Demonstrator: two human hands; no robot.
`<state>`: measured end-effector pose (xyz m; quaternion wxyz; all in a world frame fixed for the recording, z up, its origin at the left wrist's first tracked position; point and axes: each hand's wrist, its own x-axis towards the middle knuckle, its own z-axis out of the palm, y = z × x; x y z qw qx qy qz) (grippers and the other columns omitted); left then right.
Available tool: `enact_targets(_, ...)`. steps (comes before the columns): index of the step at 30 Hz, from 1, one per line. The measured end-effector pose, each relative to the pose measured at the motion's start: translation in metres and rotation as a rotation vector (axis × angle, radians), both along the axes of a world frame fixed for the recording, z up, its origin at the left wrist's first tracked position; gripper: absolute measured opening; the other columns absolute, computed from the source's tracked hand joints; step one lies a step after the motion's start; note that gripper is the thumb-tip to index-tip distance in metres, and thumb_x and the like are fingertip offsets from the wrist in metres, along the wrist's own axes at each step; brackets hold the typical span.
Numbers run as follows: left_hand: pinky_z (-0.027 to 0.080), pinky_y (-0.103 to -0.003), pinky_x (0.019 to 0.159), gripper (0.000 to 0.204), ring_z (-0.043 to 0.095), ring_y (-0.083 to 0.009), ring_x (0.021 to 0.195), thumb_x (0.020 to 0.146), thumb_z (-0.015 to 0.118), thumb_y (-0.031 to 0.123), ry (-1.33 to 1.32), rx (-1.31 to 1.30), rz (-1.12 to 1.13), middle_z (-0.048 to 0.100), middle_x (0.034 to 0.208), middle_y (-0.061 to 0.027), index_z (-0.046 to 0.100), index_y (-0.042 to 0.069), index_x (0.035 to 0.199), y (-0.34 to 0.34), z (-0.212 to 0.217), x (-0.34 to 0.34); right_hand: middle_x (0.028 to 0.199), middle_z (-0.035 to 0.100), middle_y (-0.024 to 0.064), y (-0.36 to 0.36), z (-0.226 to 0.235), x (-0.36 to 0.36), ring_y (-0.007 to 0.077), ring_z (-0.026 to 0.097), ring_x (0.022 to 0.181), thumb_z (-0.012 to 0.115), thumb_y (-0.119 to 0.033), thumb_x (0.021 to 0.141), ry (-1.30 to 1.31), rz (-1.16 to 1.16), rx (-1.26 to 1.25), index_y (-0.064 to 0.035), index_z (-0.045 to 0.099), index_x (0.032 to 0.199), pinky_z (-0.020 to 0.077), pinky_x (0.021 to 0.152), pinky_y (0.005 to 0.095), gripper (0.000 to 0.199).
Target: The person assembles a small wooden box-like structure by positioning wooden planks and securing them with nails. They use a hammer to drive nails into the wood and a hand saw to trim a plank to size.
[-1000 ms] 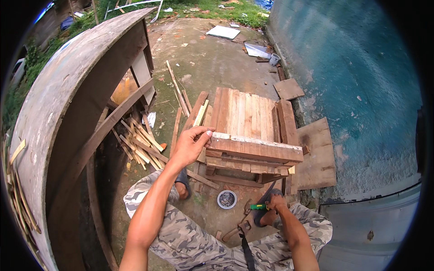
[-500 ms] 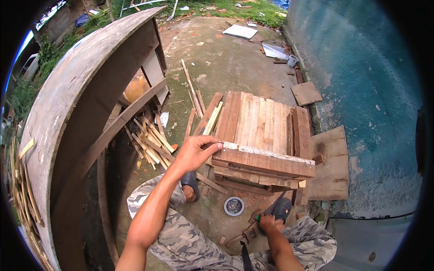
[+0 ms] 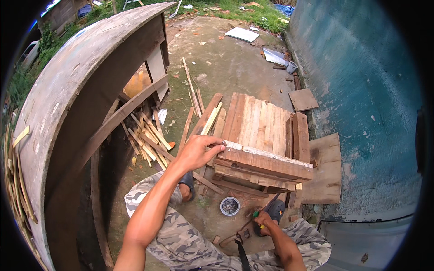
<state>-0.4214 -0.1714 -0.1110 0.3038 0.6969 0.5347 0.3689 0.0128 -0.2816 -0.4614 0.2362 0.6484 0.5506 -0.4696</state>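
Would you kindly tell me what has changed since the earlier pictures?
Compared with a second ago, the right hand, gripping a green-handled tool, has moved left and back toward the person, nearer the small bowl. The camera view has shifted slightly too. Nothing was visibly taken up or let go. The left hand stays at the left end of the white-edged board.

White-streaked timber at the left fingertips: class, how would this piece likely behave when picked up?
The white-streaked timber would probably be stiff, being long but thick. It may feel fairly heavy, since it looks like solid wood. Its flat faces suggest little tendency to roll.
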Motion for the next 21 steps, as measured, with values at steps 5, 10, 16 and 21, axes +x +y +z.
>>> enact_targets(5,0.054,-0.04,0.078,0.022,0.072,-0.0338,0.087,0.093,0.071,0.02,0.021,0.057,-0.043,0.075,0.095,-0.0176,0.075,0.002,0.105,0.002,-0.005,-0.004,0.104,0.073,0.0219,0.03,0.133,-0.011,0.0371,0.072,0.087,0.078,-0.044,0.084,0.039,0.234,0.272,0.0005,0.059,0.129,0.0564,0.076,0.0418,0.067)
enact_targets(10,0.053,-0.042,0.074,0.021,0.07,-0.0375,0.083,0.092,0.07,0.021,-0.003,0.1,-0.062,0.073,0.09,-0.0195,0.076,0.005,0.105,0.004,-0.014,-0.006,0.092,0.069,0.0169,0.029,0.268,-0.052,0.0256,0.07,0.072,0.074,-0.027,0.09,0.35,0.022,0.321,-0.0039,0.057,0.128,0.055,0.061,0.038,0.048)
enact_targets(16,0.054,-0.043,0.074,0.021,0.071,-0.0366,0.083,0.093,0.07,0.022,-0.012,0.163,-0.066,0.074,0.091,-0.018,0.076,0.006,0.105,0.006,-0.02,-0.007,0.085,0.062,0.0043,0.023,0.369,-0.117,0.0081,0.057,0.053,0.071,-0.011,0.095,0.849,-0.37,0.348,-0.0064,0.045,0.132,0.0442,0.042,0.0241,0.045)
enact_targets(21,0.053,-0.043,0.074,0.022,0.07,-0.0366,0.085,0.093,0.07,0.024,-0.016,0.18,-0.054,0.074,0.091,-0.0173,0.076,0.007,0.105,0.006,-0.023,-0.006,0.083,0.059,0.0037,0.036,0.405,-0.153,0.0077,0.051,0.049,0.069,-0.01,0.096,0.906,-0.404,0.633,-0.0042,0.043,0.131,0.04,0.039,0.0249,0.044)
